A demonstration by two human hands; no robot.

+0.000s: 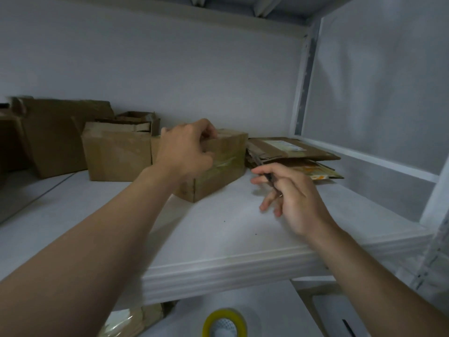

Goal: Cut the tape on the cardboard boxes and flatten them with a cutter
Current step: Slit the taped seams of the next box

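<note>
A small taped cardboard box (223,164) stands on the white shelf (218,229), shiny tape across its front. My left hand (187,149) grips the box's top left corner, fingers curled over its top edge. To the right, my right hand (289,193) holds a thin dark cutter (266,175) between thumb and fingers; its tip points up and left toward the box's right side, a short way off it. Behind the cutter lies a stack of flattened cardboard (291,152).
More cardboard boxes (116,152) stand at the back left, one open at the top, a larger one (56,135) further left. A metal upright (303,81) and side panel close the shelf on the right. Below the shelf lie a yellow tape roll (224,323) and wrapped cardboard (136,319).
</note>
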